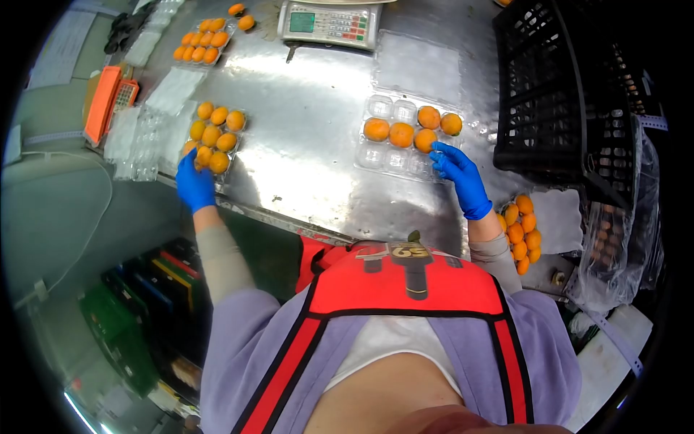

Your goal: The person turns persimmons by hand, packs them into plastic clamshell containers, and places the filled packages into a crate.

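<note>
My left hand [195, 182], in a blue glove, is at the near left corner of a clear tray of round orange fruit [210, 135]. Its fingers are closed round a fruit at that corner, partly hidden by the glove. My right hand [461, 179], also gloved in blue, is at the right side of an open clear plastic clamshell [394, 160]. Its fingers are apart, with the fingertips beside an orange fruit [425, 140]. Several fruits sit in the clamshell's back and middle rows; visible front cups hold none. The clear lid [418, 66] lies folded back.
A digital scale [329, 25] stands at the back, with another filled tray [201, 43] to its left. Black crates [538, 87] stand at the right, near more orange fruit [522, 230]. Stacked clear clamshells [134, 145] and an orange calculator [123, 95] lie at the left edge.
</note>
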Demonstrator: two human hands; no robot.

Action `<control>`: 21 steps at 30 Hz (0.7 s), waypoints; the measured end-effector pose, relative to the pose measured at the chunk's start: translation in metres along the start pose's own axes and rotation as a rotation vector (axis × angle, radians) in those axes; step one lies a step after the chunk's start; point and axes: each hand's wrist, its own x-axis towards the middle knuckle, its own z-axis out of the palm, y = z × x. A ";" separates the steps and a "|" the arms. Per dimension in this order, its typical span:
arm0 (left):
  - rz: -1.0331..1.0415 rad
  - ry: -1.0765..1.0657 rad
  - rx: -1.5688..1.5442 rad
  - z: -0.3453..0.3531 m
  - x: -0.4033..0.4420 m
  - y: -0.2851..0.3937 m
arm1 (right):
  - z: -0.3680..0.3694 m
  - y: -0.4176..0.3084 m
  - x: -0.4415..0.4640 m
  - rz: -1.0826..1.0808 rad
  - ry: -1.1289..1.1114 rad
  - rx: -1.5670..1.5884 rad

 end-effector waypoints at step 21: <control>0.486 -0.684 -0.775 0.109 -0.053 0.257 | 0.001 -0.002 0.005 -0.053 -0.033 0.031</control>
